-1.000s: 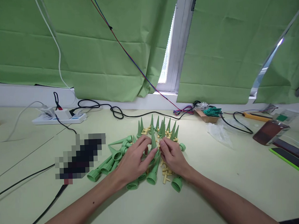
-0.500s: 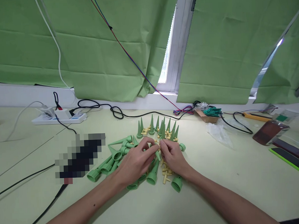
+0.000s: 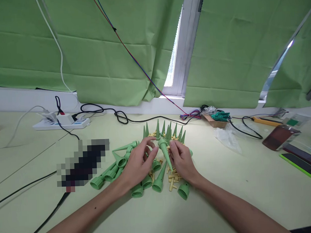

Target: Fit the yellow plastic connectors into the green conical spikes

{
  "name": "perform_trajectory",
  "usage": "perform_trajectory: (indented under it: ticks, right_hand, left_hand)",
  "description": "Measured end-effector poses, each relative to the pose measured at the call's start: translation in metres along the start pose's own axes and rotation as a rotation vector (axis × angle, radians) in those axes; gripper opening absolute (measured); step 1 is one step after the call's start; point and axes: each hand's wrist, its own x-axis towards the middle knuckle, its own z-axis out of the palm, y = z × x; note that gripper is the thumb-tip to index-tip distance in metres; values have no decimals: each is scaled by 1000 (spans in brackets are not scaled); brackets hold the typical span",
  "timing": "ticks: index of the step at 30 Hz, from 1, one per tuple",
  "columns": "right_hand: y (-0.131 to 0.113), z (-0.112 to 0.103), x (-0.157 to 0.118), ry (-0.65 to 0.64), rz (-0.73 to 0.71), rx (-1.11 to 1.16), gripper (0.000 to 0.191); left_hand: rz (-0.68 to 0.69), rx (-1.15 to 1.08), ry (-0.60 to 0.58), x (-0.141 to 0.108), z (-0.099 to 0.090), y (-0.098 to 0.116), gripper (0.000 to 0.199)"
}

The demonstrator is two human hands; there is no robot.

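A green spike (image 3: 165, 152) with its cap end up and its tip pointing down is between my hands. My right hand (image 3: 181, 156) has its fingers closed at the spike's right side. My left hand (image 3: 141, 159) is apart from the spike, thumb and fingers spread, over the pile. Upright green cones (image 3: 158, 128) stand in a cluster behind, with small yellow pieces among them. Loose green spikes (image 3: 111, 174) lie to the left and below my hands. Yellow T-shaped pieces (image 3: 172, 184) lie below my right hand.
A power strip (image 3: 61, 124) with plugs and black cables is at the back left. A blurred dark object (image 3: 83, 165) lies left. At the back right are a small cardboard box (image 3: 215, 121) and a plastic bag (image 3: 229, 139). A green-edged phone (image 3: 300, 167) lies far right.
My left hand has let go and opened, drawing slightly left. The green spike, mostly hidden between my fingers before, now shows whole beside my right hand.
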Motion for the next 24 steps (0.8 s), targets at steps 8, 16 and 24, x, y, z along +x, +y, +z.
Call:
perform_trajectory:
  ticks: [8,16,24]
  right_hand:
    - [-3,1,-3,-109,-88,-4,34]
    - [-3,0,-2,-117,-97,-74,34]
    - [-4,0,-3,-118,-90,-93,38]
  left_hand:
    - [-141,-245,-139,0,-1,0,36]
    - [-80,-133,-112,-2,-2,4,34]
    - [96,-13,-68,-4,-1,3,22]
